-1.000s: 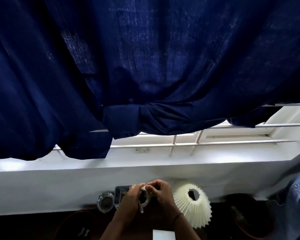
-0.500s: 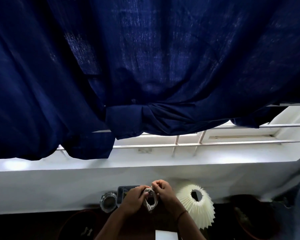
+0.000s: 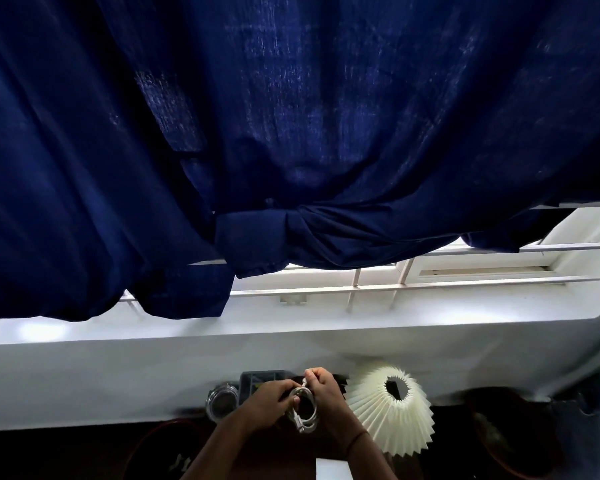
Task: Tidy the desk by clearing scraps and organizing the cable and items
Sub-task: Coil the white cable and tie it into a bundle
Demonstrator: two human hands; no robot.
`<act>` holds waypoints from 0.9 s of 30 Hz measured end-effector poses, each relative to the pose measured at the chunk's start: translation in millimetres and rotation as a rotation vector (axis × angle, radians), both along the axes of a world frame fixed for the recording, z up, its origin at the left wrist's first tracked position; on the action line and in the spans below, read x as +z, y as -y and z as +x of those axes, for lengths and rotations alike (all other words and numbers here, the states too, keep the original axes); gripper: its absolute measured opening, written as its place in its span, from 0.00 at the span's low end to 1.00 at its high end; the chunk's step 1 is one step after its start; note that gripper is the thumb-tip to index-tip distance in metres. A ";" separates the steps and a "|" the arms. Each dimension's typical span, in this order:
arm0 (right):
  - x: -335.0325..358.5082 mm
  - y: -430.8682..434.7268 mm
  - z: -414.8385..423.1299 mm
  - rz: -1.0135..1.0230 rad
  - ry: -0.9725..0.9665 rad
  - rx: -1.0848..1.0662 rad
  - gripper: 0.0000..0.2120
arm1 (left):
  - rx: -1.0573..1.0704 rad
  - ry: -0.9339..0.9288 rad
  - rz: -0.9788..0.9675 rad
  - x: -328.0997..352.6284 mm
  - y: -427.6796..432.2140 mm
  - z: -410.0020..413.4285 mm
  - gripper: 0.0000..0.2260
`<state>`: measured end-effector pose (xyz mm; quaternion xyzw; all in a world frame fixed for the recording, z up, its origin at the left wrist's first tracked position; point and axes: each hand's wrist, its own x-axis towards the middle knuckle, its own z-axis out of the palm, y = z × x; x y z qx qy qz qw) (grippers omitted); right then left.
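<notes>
Our left hand [image 3: 269, 403] pinches the white cable [image 3: 303, 412] coil; our right hand [image 3: 324, 393] grips its loose end, beside the pleated lampshade [image 3: 392, 415]. We judge the coiling nearly done; next, tuck the end and set it on the worktop.

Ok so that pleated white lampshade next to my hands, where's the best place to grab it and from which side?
Probably at the narrow top ring of the pleated lampshade, coming from above. It flares wide toward the bottom and the thin paper-like pleats look crushable, so pinching the rim of the small dark top opening seems safest. Both the left hand and right hand are busy with the white cable.
</notes>
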<state>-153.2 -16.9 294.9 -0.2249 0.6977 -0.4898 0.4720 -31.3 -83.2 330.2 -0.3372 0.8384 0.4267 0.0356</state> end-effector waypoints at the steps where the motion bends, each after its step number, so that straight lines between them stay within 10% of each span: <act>1: -0.7 -0.4 0.2 0.001 0.007 -0.003 0.13 | -0.001 0.000 0.007 -0.3 0.3 0.7 0.13; 27: 16.0 -41.5 -7.7 0.190 -0.330 0.055 0.11 | 0.850 -0.173 0.355 -37.7 -24.3 -9.4 0.05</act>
